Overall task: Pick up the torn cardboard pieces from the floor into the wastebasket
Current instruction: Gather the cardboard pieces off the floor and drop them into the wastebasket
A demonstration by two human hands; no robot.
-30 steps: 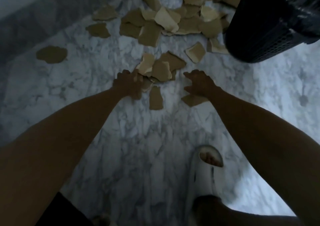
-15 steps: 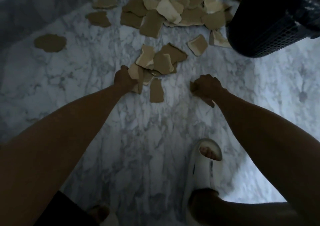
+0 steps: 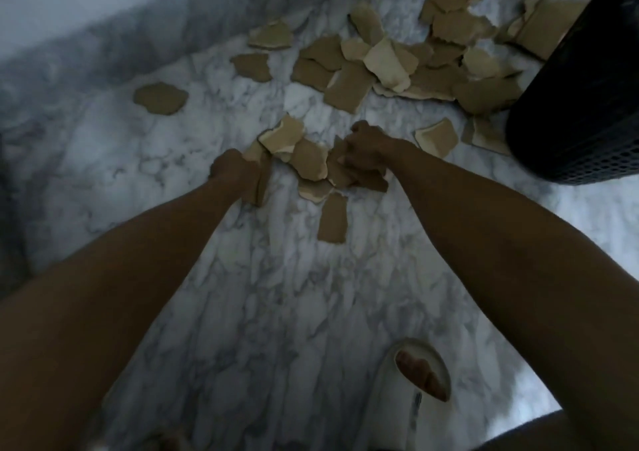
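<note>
L hand point(image 3: 231, 170) fisted round cardboard pieces point(image 3: 309, 160) on marble floor point(image 3: 276, 295); R hand point(image 3: 366, 148) clenched on more, small pile btwn both. Wastebasket point(image 3: 581, 105) stands just right, bigger heap beside it.

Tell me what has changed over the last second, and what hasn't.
The left hand closed on a cardboard piece at the near cluster's left edge. The right hand took the piece by its wrist off the floor, then moved forward and left into the near cluster, fisted on scraps. Unchanged: the far pile, the lone strip and the wastebasket.
</note>
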